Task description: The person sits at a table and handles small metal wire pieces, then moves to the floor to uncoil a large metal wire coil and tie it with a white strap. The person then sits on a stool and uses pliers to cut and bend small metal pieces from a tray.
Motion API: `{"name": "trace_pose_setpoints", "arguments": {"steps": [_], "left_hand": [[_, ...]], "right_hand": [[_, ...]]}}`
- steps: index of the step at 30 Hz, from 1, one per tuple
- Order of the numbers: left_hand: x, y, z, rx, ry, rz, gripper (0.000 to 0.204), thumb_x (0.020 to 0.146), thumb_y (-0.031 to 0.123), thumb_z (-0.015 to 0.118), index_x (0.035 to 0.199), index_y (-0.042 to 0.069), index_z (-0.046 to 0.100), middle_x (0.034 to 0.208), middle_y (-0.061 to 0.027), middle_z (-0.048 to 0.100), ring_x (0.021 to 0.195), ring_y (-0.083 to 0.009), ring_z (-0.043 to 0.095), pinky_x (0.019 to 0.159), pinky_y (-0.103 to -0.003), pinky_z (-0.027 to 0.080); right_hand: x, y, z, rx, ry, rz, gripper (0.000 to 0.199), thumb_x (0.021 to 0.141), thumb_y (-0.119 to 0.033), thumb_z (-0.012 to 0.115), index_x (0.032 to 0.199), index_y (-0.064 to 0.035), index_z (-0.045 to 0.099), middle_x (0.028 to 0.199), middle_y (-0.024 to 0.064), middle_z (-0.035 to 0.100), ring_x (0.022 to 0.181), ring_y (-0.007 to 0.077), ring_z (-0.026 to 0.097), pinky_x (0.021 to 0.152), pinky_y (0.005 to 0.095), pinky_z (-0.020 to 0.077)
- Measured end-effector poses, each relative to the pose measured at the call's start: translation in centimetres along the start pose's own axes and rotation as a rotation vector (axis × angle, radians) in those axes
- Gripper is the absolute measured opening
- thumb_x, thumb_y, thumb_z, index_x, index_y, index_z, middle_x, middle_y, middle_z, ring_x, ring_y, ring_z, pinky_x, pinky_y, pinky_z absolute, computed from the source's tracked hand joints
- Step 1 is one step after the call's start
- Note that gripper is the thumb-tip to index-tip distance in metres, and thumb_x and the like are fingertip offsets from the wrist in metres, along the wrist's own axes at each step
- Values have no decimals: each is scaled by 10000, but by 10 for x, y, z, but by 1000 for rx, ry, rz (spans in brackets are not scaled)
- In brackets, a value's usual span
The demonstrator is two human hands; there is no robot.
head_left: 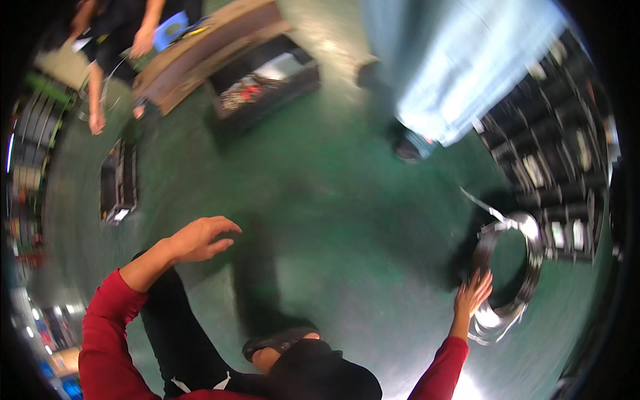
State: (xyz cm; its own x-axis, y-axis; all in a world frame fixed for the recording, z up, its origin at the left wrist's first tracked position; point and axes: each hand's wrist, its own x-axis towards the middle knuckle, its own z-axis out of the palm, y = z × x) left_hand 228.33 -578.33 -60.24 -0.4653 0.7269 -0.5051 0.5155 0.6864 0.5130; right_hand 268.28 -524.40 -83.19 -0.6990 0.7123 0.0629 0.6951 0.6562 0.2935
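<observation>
A large coil of silvery metal wire (531, 230) is at the right, tied with pale strips, one loose end sticking out at its upper left. My right hand (473, 293) is at the lower left edge of the coil, with its fingers stretched out against it. Whether the thumb goes around the wire is hidden. At the left, my left hand (200, 239) hangs in the air over the green floor (320, 220). Its fingers are bent a little and apart from the thumb, with nothing in them.
A black bin (267, 100) with small metal and red parts stands at the far middle, beside a wooden bench (200, 50). Another narrow dark bin (119, 181) is at the left. Dark bins (553, 147) are stacked at the right. A person in blue trousers (460, 67) stands nearby; another's hand (142, 41) shows upper left.
</observation>
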Motion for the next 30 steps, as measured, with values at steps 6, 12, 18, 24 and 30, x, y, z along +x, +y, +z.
{"name": "trace_pose_setpoints", "arguments": {"steps": [6,12,18,24,30], "left_hand": [[-150,-37,-20,-32,223,-14,324,910,195,591,1209,74,558,1206,-137,581,1131,-331,546,962,-424,447],[-267,-201,-47,-323,775,38,336,891,164,597,1207,52,582,1201,-108,607,1126,-285,564,957,-389,443],[-288,-484,-32,44,650,-677,839,763,422,714,1409,29,350,1451,-203,337,1358,-367,300,1106,-508,255],[-233,-524,30,-209,499,-87,782,824,455,667,1413,41,362,1385,-209,439,1316,-361,384,1093,-490,291],[-229,-482,42,-304,506,22,378,895,178,569,1223,-9,545,1243,-189,564,1180,-349,508,1012,-459,379]], "right_hand": [[4,-67,-80,-178,-265,49,1025,662,-330,817,1491,-212,226,1554,140,171,1422,334,179,1062,565,257],[55,-239,-168,-51,-288,-252,907,719,-112,736,1474,-209,241,1484,157,286,1347,350,324,1015,485,396],[65,-500,-310,227,-138,-787,646,760,-68,661,1348,-162,410,1281,116,494,1180,322,497,932,425,464],[52,-675,-393,90,-211,-754,381,808,-148,650,1179,-116,568,1165,124,564,1135,318,526,928,411,460],[74,-746,-372,59,-218,-668,535,809,-206,647,1312,-140,477,1332,99,464,1266,293,431,1013,412,427]]}}
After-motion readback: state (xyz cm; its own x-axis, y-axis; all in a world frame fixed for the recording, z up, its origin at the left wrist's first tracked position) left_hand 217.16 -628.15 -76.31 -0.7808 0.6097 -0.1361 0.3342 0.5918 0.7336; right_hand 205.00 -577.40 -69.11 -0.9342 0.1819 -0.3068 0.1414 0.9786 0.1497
